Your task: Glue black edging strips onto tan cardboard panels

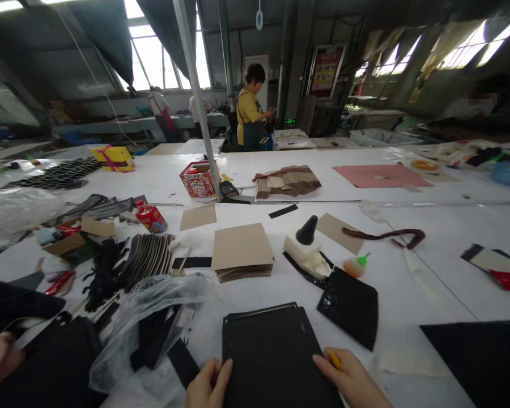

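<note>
A stack of black sheets [272, 345] lies on the white table [408, 294] right in front of me. My left hand [208, 385] rests at the stack's lower left edge, thumb pressed onto the top sheet, fingers curled under the edge. My right hand [348, 379] lies on the stack's right edge, fingers together, with a small yellow object [335, 360] tucked between them. Behind the black stack sits a pile of brown card sheets [242, 249].
A clear plastic bag [153, 317] with black pieces lies left. A white glue pot with black cone [308, 249], a small orange bottle [355, 265], a black perforated piece [351, 303] and a fanned stack of strips [151, 255] stand nearby. A person in yellow [250, 110] stands beyond.
</note>
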The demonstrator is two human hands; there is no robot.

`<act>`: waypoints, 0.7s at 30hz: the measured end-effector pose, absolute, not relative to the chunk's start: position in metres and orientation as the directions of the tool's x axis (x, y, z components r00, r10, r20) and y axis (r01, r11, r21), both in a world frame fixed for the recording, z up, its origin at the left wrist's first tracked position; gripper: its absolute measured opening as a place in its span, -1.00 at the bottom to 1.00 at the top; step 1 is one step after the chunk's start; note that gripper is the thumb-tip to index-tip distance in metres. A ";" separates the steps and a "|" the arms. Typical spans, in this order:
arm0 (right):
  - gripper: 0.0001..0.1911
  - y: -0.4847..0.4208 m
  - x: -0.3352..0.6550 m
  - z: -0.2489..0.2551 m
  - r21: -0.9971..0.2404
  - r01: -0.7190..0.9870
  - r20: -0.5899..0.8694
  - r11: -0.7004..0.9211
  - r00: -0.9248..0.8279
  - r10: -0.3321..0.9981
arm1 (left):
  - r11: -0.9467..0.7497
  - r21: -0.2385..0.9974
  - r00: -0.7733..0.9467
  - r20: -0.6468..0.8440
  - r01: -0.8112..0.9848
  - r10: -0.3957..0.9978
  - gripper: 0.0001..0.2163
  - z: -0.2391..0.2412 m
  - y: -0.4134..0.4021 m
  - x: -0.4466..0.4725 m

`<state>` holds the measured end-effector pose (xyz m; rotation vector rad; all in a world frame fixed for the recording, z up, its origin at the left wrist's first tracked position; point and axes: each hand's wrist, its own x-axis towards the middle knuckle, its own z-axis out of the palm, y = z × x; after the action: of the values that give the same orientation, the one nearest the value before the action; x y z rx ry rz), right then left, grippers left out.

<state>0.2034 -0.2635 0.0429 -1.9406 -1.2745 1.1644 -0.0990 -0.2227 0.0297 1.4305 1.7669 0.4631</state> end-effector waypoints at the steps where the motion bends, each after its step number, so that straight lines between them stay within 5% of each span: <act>1: -0.55 -0.257 0.204 0.041 -0.769 0.508 -0.347 -0.388 0.178 0.921 | 0.279 0.691 -0.048 -0.334 0.667 0.942 -0.60 0.028 -0.221 -0.099; 9: -0.59 -0.242 0.200 0.026 -0.532 0.775 -0.349 -0.340 0.165 0.922 | 0.251 0.663 -0.078 -0.280 0.705 0.957 -0.64 0.012 -0.217 -0.096; 21: -0.59 -0.245 0.199 0.030 -0.537 0.772 -0.343 -0.339 0.167 0.924 | 0.278 0.681 -0.116 -0.275 0.678 0.955 -0.64 0.018 -0.220 -0.093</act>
<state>0.1990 -0.2448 0.0300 -2.2045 -1.6433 0.9262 -0.0933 -0.2198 0.0178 1.4701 1.8665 0.5165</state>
